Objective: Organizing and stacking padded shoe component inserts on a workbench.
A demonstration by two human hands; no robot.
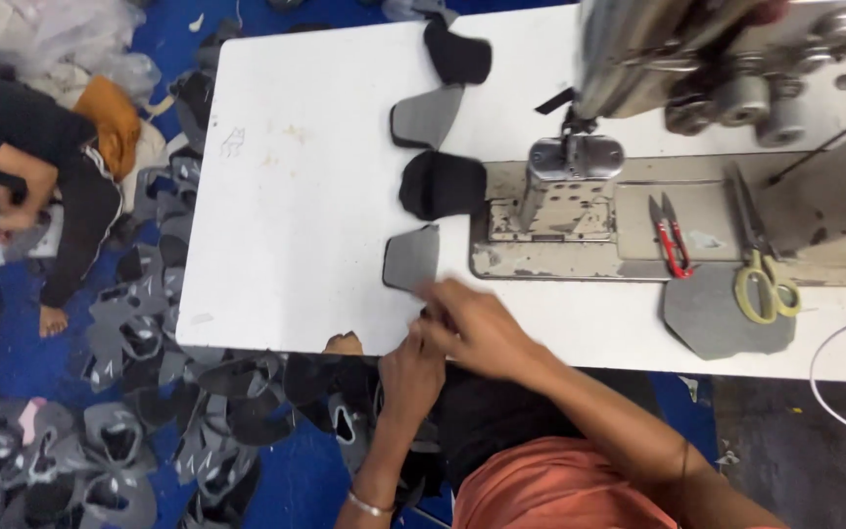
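A grey fabric piece is lying on the white table, just beyond the right hand, whose blurred fingertips are touching its near corner. The left hand is curling at the table edge; its grasp cannot be determined. Both forearms are angling inward, wrists meeting.

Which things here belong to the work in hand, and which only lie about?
In use:
left hand
right hand
grey piece at the fingers
chain of grey and black pieces
sewing machine

Lying about:
red snips
yellow scissors
grey sheet
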